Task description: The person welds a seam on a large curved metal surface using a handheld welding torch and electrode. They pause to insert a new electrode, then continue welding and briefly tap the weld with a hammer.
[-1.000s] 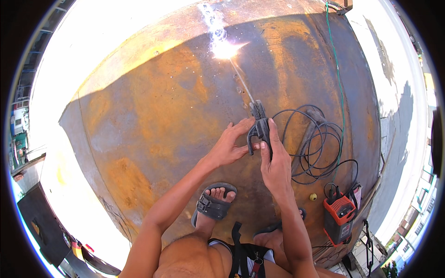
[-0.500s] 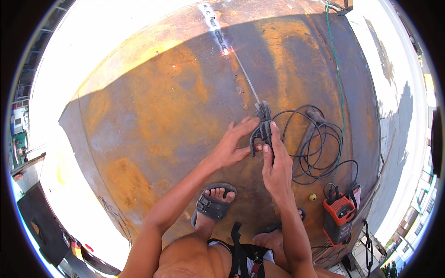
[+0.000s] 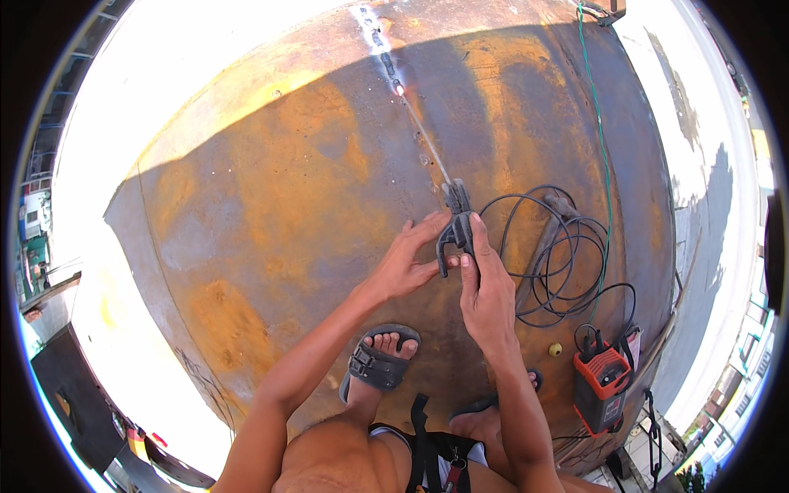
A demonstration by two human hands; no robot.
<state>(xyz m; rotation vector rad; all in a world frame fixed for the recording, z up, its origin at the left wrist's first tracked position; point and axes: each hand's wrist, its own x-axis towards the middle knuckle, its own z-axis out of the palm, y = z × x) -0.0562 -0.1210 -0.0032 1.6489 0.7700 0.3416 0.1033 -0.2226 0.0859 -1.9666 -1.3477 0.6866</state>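
My right hand (image 3: 486,292) grips the dark handle of a welding electrode holder (image 3: 454,222). A thin welding rod (image 3: 423,148) runs from its jaws up to a rough weld seam (image 3: 376,37) on the big rusty steel plate (image 3: 271,189); the rod tip glows faintly. My left hand (image 3: 404,261) steadies the holder from the left, fingers touching its lower part. Both forearms come in from the lower edge. My sandalled left foot (image 3: 380,357) stands on the plate just below the hands.
A coil of black cable (image 3: 559,263) lies to the right of the hands. An orange welding machine (image 3: 602,386) sits at the lower right with a small yellow object (image 3: 555,349) beside it. A green cord (image 3: 598,131) runs down the plate's right side. Ground lies beyond the plate's edges.
The bright arc at the rod tip has gone out, leaving only a faint glow. The holder and both hands have shifted slightly down and right.
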